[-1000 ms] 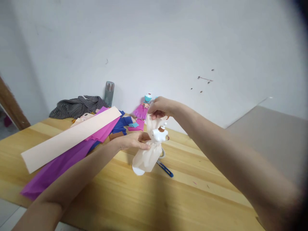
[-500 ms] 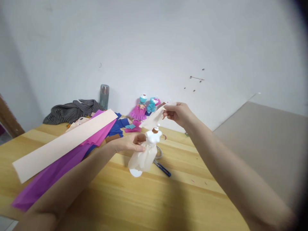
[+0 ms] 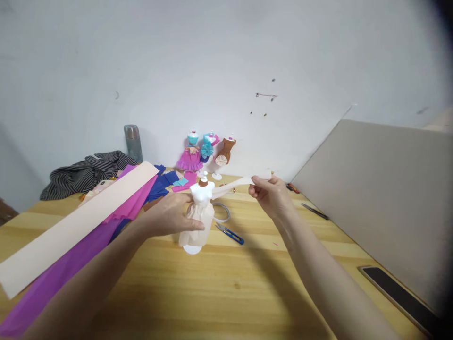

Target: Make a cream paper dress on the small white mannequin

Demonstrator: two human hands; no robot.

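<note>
A small white dress-form mannequin (image 3: 202, 192) with a brown neck band stands in front of me, wearing a cream gathered skirt (image 3: 198, 230). My left hand (image 3: 173, 215) is wrapped round its waist from the left, the thumb across the skirt front. Pinched between the fingers of my right hand (image 3: 269, 191) is a cream paper strip (image 3: 231, 186). It stretches from there to the mannequin's upper body, and its far end passes out of sight behind the form. Just right of the skirt lie blue-handled thread snips (image 3: 230, 233) and a roll of tape (image 3: 222, 212).
Several dressed mini mannequins (image 3: 191, 151) stand by the wall. Left lie a long cream sheet (image 3: 81, 222), purple paper (image 3: 71, 274), blue pieces (image 3: 159, 186) and striped cloth (image 3: 88, 172), near a flask (image 3: 133, 143). Right are a phone (image 3: 399, 297), dark scissors (image 3: 314, 210) and a grey panel (image 3: 371, 189).
My right hand has come down, drawing the raised strip out low and to the right of the mannequin. My left hand stays at the waist. The camera view has turned to the right.
</note>
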